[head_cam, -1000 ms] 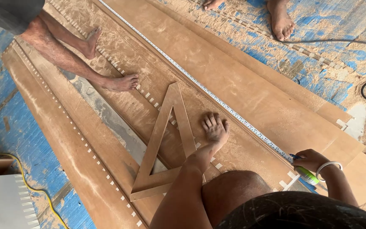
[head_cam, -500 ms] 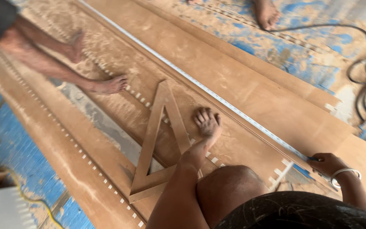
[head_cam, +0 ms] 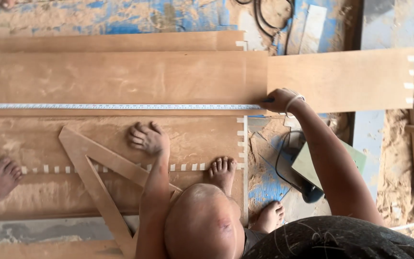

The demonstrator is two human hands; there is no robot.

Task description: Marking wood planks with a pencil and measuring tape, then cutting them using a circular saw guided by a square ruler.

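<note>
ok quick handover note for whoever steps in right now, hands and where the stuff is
Left hand: flat, fingers spread, pressing on the brown board, beside the wooden triangle square.
Right hand: closed on the blue end of the tape measure at the board's right edge.
Tape lies stretched straight leftward along the board, out of frame.
Another person's foot rests on the board at far left.
No pencil mark or cut line can be made out on the board.

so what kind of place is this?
Most likely a woodworking shop floor: long plywood boards lie on a sawdust-strewn floor, a measuring tape runs along one, and a wooden triangle square rests nearby.
</note>
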